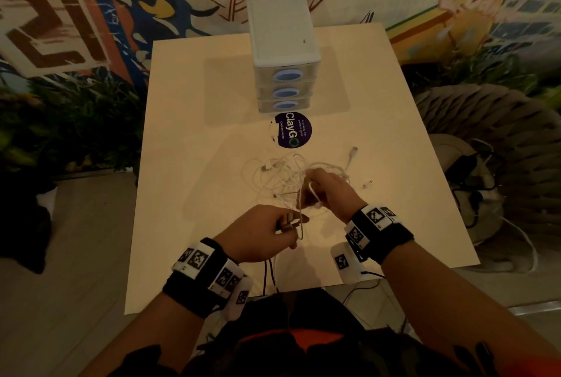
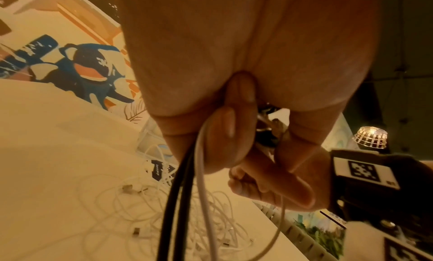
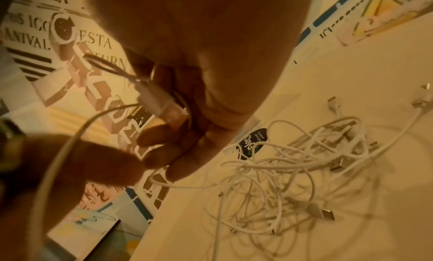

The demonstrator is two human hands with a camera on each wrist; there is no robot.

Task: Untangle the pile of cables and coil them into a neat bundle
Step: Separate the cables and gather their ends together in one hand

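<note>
A tangled pile of white cables [image 1: 282, 174] with several USB plugs lies mid-table, also seen in the right wrist view [image 3: 304, 165] and the left wrist view [image 2: 150, 209]. My left hand [image 1: 293, 224] hovers near the table's front and grips a bunch of cable ends. Two black cables [image 2: 173, 205] and a white cable [image 2: 203, 190] hang from its curled fingers [image 2: 225, 127]. My right hand [image 1: 309, 194], just behind it at the pile's near edge, pinches a pale connector [image 3: 161, 107] and its white lead. A thin strand [image 1: 300, 209] runs between both hands.
A white drawer unit [image 1: 282, 51] stands at the back of the cream table [image 1: 194, 164], with a round dark sticker [image 1: 293, 130] in front of it. A loose plug [image 1: 353, 152] and a small connector [image 1: 367, 184] lie right of the pile. Woven seating and plants flank the table.
</note>
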